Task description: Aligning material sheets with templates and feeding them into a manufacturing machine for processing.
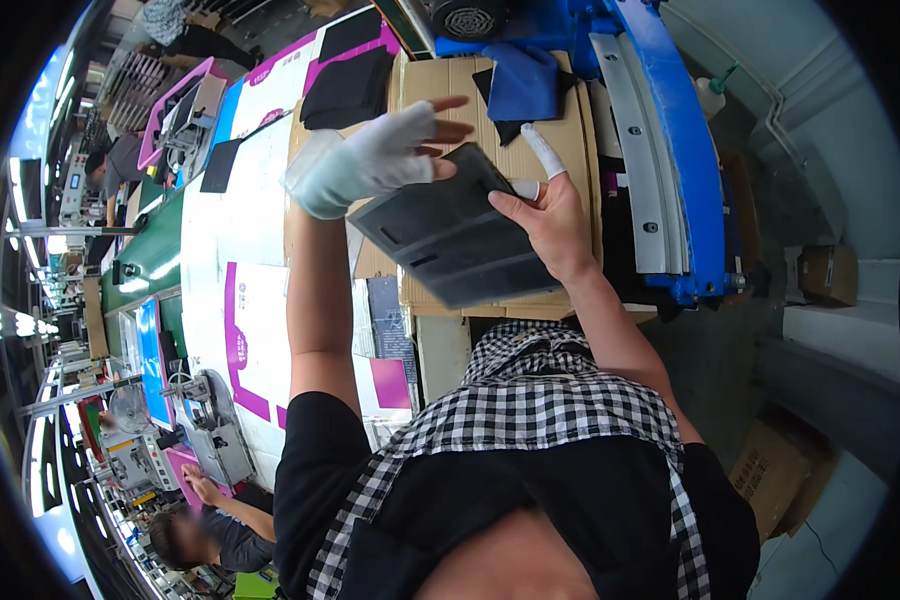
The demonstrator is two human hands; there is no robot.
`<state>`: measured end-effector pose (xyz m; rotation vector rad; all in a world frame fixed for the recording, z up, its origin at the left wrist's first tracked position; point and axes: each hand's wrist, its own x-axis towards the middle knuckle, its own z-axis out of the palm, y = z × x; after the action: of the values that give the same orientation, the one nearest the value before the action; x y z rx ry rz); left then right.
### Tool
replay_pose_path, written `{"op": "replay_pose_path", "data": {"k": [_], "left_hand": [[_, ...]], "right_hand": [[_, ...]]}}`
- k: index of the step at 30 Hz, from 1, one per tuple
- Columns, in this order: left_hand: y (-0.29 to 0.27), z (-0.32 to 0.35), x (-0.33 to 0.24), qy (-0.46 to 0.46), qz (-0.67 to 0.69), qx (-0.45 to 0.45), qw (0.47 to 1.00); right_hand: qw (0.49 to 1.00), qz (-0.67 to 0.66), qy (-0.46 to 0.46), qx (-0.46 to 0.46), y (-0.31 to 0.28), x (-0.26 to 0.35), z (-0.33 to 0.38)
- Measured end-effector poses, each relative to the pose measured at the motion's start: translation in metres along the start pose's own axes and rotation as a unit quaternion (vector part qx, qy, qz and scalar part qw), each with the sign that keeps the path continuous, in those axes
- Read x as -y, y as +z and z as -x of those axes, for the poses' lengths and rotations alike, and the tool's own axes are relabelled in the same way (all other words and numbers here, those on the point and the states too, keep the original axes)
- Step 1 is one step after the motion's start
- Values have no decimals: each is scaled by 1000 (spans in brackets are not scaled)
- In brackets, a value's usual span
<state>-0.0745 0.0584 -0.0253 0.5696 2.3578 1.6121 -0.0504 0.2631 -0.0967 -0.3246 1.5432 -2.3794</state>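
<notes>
My left hand (390, 150), in a white fingerless glove, is over the far left edge of a dark grey flat sheet (460, 230) with small slots. Its fingers are stretched apart, and its thumb lies close to the sheet; whether it touches cannot be made out. At the sheet's right edge my right hand (553, 220) grips it, thumb on top, with white coverings on two fingers. The sheet is tilted above a cardboard-covered work surface (430, 90). Beyond my hands lie a blue cloth (523, 82) and a black piece under it.
Black sheets (348, 88) are stacked at the far left of the cardboard. A blue machine frame (685, 150) with a metal bar (638, 150) stands close on the right. White-and-magenta printed sheets (260, 330) cover the left table. Another person (225, 535) works at lower left.
</notes>
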Motion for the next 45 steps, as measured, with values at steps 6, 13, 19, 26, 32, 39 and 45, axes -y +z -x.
{"op": "replay_pose_path", "data": {"k": [6, 13, 19, 26, 32, 39, 45], "left_hand": [[18, -7, -26, -123, -157, 20, 980], [27, -7, -25, -98, -112, -47, 988], [19, -4, -17, -158, -30, -35, 986], [-18, 12, 0, -178, -152, 92, 968], [-47, 28, 11, -209, -247, 177, 930], [-61, 77, 14, -113, -46, -79, 989], [-18, 68, 7, -77, 161, -309, 934]], "right_hand": [[1000, -6, -4, -5, 0, -2, -1], [997, -78, -20, -9, -9, -13, -6], [992, -129, 14, -4, -13, -18, -8], [985, -157, 62, 15, -24, -21, -24], [999, 0, 45, 16, -25, -12, -41], [989, -106, 31, -100, -44, -9, -51], [936, -334, 101, -43, 1, -45, -19]]}}
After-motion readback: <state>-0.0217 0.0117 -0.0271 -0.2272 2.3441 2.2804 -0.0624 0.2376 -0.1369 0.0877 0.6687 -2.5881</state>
